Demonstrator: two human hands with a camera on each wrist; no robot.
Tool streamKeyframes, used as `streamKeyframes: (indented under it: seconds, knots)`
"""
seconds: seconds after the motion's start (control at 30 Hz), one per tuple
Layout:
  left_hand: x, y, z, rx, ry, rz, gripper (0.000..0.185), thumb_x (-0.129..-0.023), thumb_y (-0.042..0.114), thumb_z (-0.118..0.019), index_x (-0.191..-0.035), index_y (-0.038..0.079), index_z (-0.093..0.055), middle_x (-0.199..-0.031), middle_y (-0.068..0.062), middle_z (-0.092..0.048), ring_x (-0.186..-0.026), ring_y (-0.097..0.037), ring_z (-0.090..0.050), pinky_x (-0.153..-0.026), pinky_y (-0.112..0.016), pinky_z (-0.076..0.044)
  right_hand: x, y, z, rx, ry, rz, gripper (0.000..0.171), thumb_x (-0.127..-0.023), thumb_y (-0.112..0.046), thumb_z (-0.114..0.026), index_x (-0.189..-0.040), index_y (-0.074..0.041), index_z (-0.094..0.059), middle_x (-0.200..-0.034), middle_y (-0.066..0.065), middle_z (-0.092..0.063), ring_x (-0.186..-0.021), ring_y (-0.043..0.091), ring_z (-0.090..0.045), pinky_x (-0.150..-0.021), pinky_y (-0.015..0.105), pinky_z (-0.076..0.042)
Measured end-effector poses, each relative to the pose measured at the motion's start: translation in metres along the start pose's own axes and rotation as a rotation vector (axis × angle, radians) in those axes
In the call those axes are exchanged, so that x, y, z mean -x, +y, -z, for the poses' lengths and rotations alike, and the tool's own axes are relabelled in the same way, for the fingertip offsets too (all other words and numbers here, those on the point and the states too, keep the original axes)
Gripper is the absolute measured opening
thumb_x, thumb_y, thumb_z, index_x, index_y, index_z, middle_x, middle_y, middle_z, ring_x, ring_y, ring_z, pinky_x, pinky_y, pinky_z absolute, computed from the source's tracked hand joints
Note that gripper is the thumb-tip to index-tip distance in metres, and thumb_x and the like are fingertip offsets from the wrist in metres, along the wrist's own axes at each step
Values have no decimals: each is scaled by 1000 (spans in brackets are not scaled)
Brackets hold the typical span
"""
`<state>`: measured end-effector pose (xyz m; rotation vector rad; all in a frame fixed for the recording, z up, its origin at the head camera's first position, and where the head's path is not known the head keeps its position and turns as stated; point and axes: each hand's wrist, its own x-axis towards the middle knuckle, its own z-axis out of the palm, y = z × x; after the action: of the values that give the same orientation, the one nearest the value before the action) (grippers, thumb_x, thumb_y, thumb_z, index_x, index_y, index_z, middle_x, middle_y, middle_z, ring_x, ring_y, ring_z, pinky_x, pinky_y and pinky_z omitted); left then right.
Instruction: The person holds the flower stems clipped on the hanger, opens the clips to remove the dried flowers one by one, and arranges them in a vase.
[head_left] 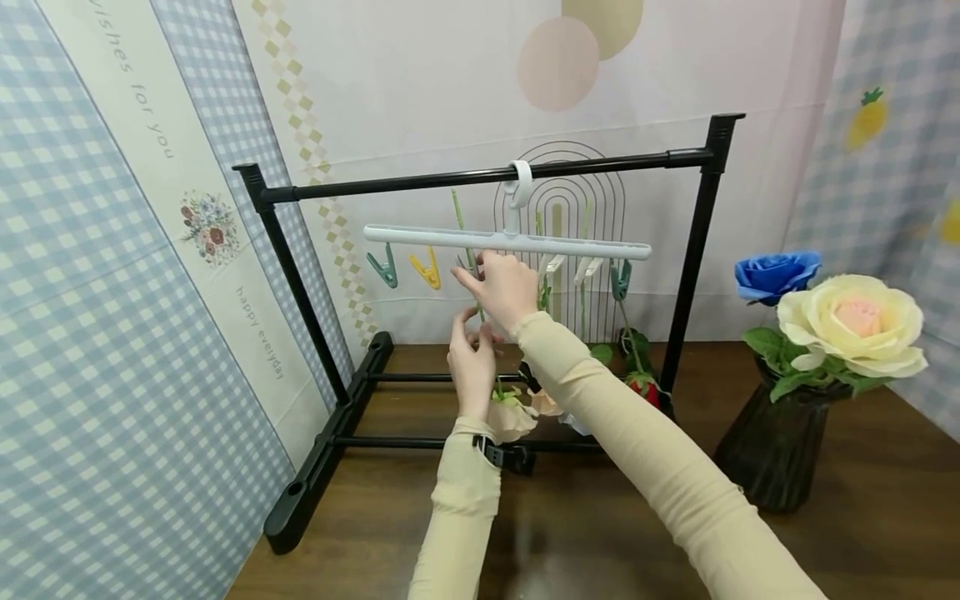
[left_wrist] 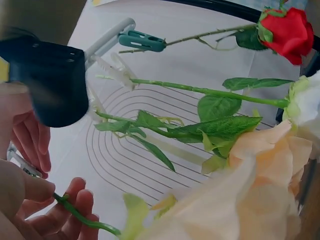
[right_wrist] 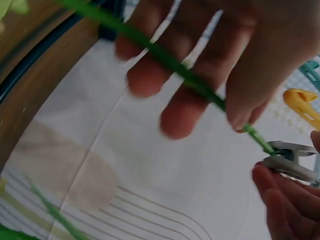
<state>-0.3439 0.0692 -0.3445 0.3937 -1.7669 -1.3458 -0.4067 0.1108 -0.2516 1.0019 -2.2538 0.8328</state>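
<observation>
My left hand (head_left: 472, 367) pinches the green stem (right_wrist: 170, 62) of a pale cream artificial rose (head_left: 512, 417), whose bloom hangs downward. Just above it, my right hand (head_left: 504, 287) pinches a grey clothespin (right_wrist: 290, 167) between thumb and fingers under a white clip hanger (head_left: 442, 237). In the right wrist view, the stem's end sits at the tip of this clothespin. Farther right on the hanger, white clips (left_wrist: 117, 72) and a dark green clip (left_wrist: 142, 41) hold other roses upside down: a peach rose (left_wrist: 280, 147), a white rose (left_wrist: 306, 102) and a red rose (left_wrist: 287, 35).
The hanger hooks over a black rack's top bar (head_left: 405, 181). A teal clip (head_left: 383, 268) and a yellow clip (head_left: 426, 270) hang at its left side. A dark vase (head_left: 780, 450) with blue and cream roses stands right on the wooden table (head_left: 600, 533). Patterned cloth hangs behind.
</observation>
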Motion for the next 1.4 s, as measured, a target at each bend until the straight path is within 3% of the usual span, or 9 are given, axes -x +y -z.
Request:
streamKeyframes:
  seconds: [0.13, 0.27, 0.5, 0.67, 0.87, 1.03, 1.17, 1.4]
  knots:
    - [0, 0, 3, -15, -18, -6, 30, -100, 19, -52, -130, 18, -55, -76, -15, -71, -65, -29, -68, -52, -27, -41, 0, 1, -6, 65, 63, 44, 40, -94, -46, -59, -80, -9, -65, -68, 7, -70, -53, 22, -61, -45, 27, -35]
    - [0, 1, 5, -37, -32, 3, 28, -99, 18, -53, -127, 18, -56, -75, -16, -72, -64, -30, -68, -50, -25, -39, 2, 4, -9, 80, 62, 58, 43, -97, -41, -55, -67, -11, -55, -57, 6, -60, -47, 19, -51, -44, 24, -28]
    - [0, 0, 9, -159, -39, 15, 29, -98, 19, -56, -127, 20, -56, -77, -9, -74, -62, -23, -69, -50, -25, -38, 1, 10, -9, 31, 59, 62, 42, -98, -33, -54, -64, -10, -54, -53, 1, -49, -46, 13, -37, -45, 22, -23]
    - [-1, -5, 13, -261, -29, 39, 29, -96, 20, -58, -125, 23, -59, -81, -4, -75, -54, -12, -62, -50, -27, -38, -2, 11, -6, 21, 72, 85, 43, -97, -30, -54, -58, -13, -46, -51, -2, -41, -46, 11, -32, -45, 22, -21]
    - [-2, -12, 29, -401, -1, 97, 35, -94, 12, -59, -125, 29, -63, -94, -1, -75, -60, -20, -60, -52, -32, -39, -4, 11, -4, 28, 83, 112, 47, -95, -27, -56, -54, -17, -34, -48, -3, -34, -44, 10, -28, -43, 21, -18]
    - [-5, -17, 45, -505, 50, 84, 31, -90, 6, -58, -112, 25, -71, -96, -1, -75, -79, -28, -68, -67, -43, -49, -4, 13, -3, 36, 52, 110, 48, -95, -29, -57, -55, -18, -34, -47, -5, -33, -44, 9, -29, -42, 20, -18]
    - [-6, -19, 57, -554, 105, 35, 34, -84, -2, -57, -101, 20, -76, -96, -4, -75, -87, -31, -66, -85, -47, -45, -3, 14, -2, 32, 52, 123, 49, -95, -29, -56, -54, -18, -32, -47, -5, -32, -43, 9, -27, -42, 20, -17]
    - [-8, -20, 68, -581, 126, -1, 39, -80, -7, -53, -97, 19, -77, -97, -6, -74, -87, -34, -61, -87, -49, -41, -2, 15, 0, 25, 57, 127, 49, -94, -30, -57, -54, -18, -32, -47, -5, -32, -43, 8, -27, -42, 20, -18]
